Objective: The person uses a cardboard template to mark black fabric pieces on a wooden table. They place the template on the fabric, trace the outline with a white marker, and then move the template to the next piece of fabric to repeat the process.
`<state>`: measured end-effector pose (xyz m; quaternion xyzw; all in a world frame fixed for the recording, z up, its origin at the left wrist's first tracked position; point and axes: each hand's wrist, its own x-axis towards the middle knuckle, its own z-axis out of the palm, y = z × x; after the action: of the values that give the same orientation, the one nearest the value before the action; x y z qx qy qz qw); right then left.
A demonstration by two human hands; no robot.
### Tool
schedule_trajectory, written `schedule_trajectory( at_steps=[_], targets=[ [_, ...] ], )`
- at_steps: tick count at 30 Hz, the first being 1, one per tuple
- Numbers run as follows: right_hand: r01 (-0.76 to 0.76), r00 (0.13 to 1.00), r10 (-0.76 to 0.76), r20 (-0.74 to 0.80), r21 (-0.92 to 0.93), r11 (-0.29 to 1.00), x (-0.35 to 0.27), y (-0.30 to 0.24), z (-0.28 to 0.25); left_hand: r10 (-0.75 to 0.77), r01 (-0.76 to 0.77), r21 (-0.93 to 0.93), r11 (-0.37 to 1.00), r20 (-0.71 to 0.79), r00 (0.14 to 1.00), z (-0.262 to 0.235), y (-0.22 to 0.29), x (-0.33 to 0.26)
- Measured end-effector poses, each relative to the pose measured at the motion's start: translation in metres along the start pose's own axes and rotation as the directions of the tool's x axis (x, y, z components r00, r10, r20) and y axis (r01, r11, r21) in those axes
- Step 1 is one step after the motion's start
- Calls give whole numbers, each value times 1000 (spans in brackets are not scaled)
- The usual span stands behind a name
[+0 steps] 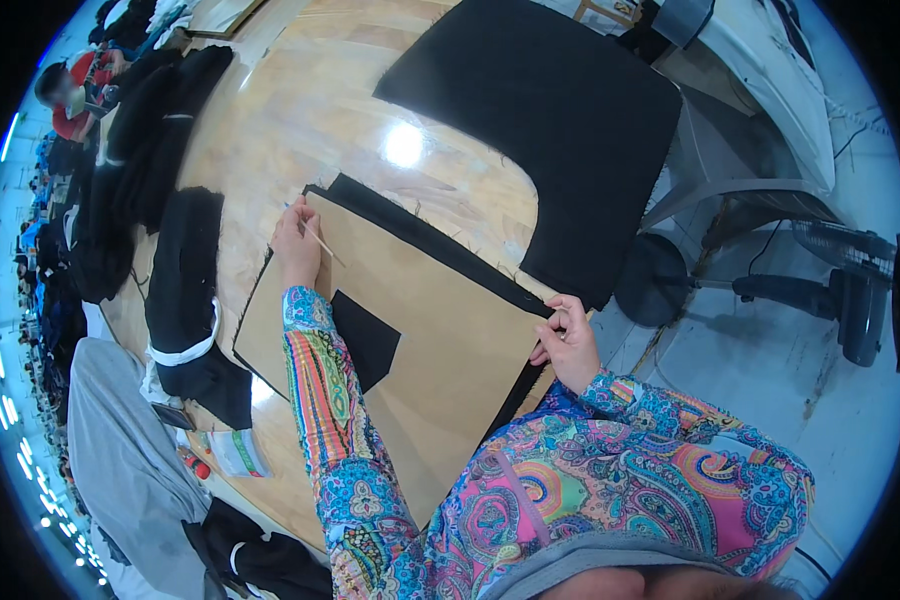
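Person at the wooden table (300, 120), tracing round a brown cardboard pattern (440, 310) laid flat on black fabric (425, 232). The fabric pokes out as a dark band along the pattern's far edge and down its right side, so the pattern sits nearly flush on the piece under it.

Left hand (296, 250) sits at the pattern's far left corner, fingers pinched on a thin pale marking stick (317, 240) (chalk or pencil, can't tell), tip on the cardboard near the edge. Right hand (567, 340) is at the right edge, thumb and fingers clamped on the cardboard and fabric together, pinning them.

Progress, my read: early to mid. The pattern is placed and held, marking is at one corner. I can't see any drawn line on the black cloth, so how much outline is done is unclear. The rectangular cut-out (365, 340) in the middle of the pattern shows black through it; no mark visible there either. Nothing along this outline looks cut yet.

Around: a bigger black fabric sheet (540, 110) further up the table, stacked dark garments (185, 280) along the left edge, grey cloth (120, 450) lower left, floor fan (850, 290) to the right.
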<state>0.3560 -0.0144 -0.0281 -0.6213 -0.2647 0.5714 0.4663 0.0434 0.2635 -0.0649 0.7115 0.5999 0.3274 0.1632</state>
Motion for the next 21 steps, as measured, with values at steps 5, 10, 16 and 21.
schedule_trajectory(
  at_steps=[5,10,16,21],
  targets=[
    [20,1000,-20,9,-35,999,3,7,-1,-6,6,-17,1000,-23,1000,-1,-4,-1],
    [35,999,-34,14,-46,998,2,8,-1,-5,5,19,1000,-38,999,-1,-3,0],
    [28,998,-22,53,-108,994,1,-1,1,-34,35,25,999,-40,999,2,-2,0],
    [260,965,-172,196,-681,684,3,-29,-10,-28,30,51,998,-46,999,2,1,-2]
  ],
)
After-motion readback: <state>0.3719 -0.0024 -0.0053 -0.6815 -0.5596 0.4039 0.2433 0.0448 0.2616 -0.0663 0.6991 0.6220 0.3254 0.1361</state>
